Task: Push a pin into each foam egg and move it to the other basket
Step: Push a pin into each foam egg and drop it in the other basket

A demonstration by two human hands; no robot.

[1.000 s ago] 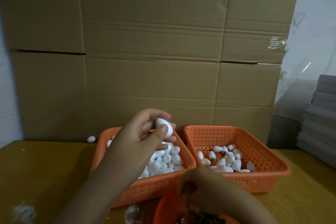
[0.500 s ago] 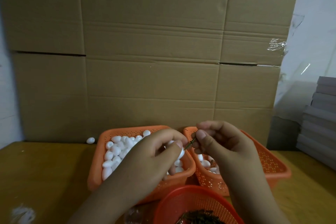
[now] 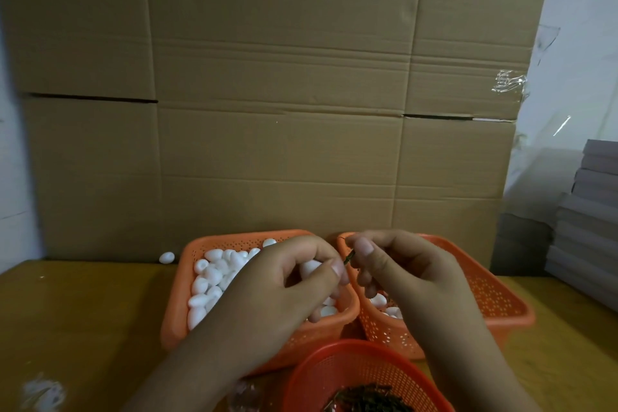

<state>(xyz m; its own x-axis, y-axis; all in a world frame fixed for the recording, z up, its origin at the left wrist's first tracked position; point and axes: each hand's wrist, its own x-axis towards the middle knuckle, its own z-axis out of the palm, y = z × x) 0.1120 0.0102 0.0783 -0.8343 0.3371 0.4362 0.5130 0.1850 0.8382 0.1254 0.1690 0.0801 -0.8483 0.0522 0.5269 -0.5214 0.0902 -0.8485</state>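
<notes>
One foam egg (image 3: 309, 268) is pinched between the thumb and fingers of the left hand (image 3: 287, 281), held above the near right corner of the left basket (image 3: 174, 328). A thin dark pin (image 3: 347, 257) is gripped at the fingertips of the right hand (image 3: 401, 264), its point set against the egg; whether it has entered the foam cannot be told. Both hands are closed on what they hold, meeting over the gap between the two baskets. Many white eggs are heaped in the left basket, which looks mostly full, while only a few are glimpsed in the right basket (image 3: 495, 298) beneath the right hand. By that count, the work is judged to be early, with most eggs left to be pinned. A round red basket (image 3: 321, 375) of dark pins is seen nearest, and one stray egg (image 3: 166, 257) lies on the table (image 3: 83, 328) to the far left.
</notes>
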